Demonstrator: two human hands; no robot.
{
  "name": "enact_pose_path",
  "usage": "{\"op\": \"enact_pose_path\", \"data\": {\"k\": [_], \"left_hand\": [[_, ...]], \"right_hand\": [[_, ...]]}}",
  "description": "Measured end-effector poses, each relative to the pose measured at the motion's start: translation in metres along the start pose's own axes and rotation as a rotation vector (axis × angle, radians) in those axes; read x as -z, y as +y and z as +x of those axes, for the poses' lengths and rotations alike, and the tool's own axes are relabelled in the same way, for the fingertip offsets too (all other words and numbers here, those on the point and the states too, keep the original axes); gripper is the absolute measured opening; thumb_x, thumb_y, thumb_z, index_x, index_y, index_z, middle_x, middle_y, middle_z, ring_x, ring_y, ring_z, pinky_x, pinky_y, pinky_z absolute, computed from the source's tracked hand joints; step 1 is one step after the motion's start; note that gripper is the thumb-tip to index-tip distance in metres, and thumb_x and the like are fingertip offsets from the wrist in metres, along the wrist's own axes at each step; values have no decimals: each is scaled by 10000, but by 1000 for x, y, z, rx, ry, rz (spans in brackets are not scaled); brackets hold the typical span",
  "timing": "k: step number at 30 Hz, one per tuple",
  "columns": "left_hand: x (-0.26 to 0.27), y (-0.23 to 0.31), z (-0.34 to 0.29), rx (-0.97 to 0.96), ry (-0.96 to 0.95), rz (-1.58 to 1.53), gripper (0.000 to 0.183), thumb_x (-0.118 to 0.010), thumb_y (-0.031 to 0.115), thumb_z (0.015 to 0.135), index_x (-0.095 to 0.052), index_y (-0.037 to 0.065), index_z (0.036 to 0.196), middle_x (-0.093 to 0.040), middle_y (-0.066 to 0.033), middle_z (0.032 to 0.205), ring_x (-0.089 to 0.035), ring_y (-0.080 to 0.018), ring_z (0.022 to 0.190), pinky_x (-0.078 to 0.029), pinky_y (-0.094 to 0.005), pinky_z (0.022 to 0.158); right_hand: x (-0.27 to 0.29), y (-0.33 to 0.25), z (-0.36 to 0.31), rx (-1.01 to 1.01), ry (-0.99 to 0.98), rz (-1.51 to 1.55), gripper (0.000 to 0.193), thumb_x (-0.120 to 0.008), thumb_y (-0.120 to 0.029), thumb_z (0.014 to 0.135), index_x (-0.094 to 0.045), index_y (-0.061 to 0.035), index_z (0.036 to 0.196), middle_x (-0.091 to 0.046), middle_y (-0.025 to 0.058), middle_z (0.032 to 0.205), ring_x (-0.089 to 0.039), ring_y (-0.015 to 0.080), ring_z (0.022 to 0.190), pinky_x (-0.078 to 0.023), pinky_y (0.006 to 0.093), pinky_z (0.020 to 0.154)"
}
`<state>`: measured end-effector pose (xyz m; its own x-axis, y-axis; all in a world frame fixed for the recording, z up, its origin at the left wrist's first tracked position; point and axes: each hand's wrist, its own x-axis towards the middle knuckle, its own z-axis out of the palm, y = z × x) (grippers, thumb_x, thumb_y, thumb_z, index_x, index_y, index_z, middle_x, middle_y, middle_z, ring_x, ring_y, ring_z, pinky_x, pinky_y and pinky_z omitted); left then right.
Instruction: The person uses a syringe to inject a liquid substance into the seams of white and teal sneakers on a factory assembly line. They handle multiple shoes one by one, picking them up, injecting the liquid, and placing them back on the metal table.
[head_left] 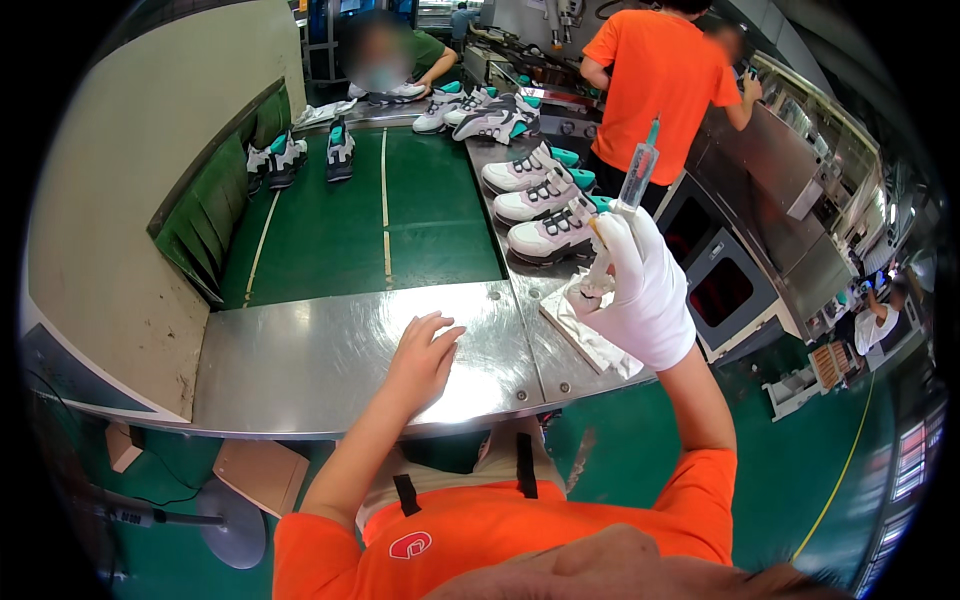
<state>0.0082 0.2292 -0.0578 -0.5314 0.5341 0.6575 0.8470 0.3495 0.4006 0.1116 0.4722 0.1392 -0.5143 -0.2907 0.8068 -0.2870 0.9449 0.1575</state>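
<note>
Steel tabletop [300,360] curves along a green conveyor belt [340,220]. Nearest, the bare left hand [422,358] lies flat on the metal, its grip open and empty. Just beyond, the white-gloved right hand [640,290] has its grip closed around an upright syringe [637,172], raised above a white cloth [590,335]. Farther off, white sneakers [545,235] with teal heels line the belt's edge.

The bare left hand [422,358] lies flat, fingers spread; the gloved right hand [642,290] is raised, fingers closed.

bright overhead light | glare on steel table [330,350] | fisheye-bent edges (dark corners) | faces blurred
</note>
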Motion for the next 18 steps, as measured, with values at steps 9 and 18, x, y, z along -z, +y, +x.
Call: {"op": "enact_pose_path", "data": {"k": [9,18], "left_hand": [[0,0,-1,4,-6,1,273,-620,27,864,-641,47,1136,-578,-144,1196,-511,-367,1199,-379,-504,1065],[0,-1,-2,13,-13,-1,273,-617,31,870,-640,51,1141,-574,-142,1204,-507,-368,1206,-370,-518,1071]], "right_hand": [[-3,0,-1,-9,-11,1,776,-811,-138,550,-523,-155,1270,-525,179,1224,-605,324,885,-506,386,743],[-3,-1,0,-6,-11,2,769,-807,-138,554,-523,-151,1269,-524,174,1218,-604,320,868,-505,386,731]]}}
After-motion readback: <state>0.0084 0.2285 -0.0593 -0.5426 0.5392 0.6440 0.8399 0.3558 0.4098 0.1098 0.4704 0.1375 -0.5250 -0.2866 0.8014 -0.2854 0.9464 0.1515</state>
